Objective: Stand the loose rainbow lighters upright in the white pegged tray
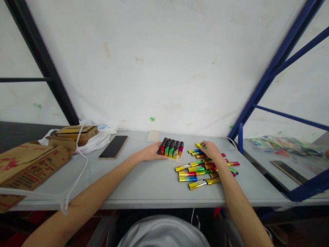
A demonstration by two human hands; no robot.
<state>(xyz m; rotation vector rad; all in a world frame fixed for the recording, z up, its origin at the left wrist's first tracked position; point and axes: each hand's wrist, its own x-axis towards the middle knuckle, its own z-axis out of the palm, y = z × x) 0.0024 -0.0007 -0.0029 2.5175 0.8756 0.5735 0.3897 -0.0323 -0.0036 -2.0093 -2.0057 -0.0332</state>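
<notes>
Upright lighters [171,147] with black tops and bright metallic bodies stand packed in rows on a pale tray [179,159]. My left hand [152,152] grips the left side of this block, thumb toward the front. To its right, my right hand [210,150] is closed on a shiny yellow lighter [199,145], held by its right end. Under and in front of that hand lies a loose pile of metallic lighters [196,168] in yellow, red, green and blue. My right forearm hides part of the pile.
A pale tray with round holes [153,136] lies near the wall. At left are a phone [113,146], a torn cardboard box [31,164], a smaller box [79,133] and a white cable [81,151]. A blue metal frame [259,89] bounds the right side.
</notes>
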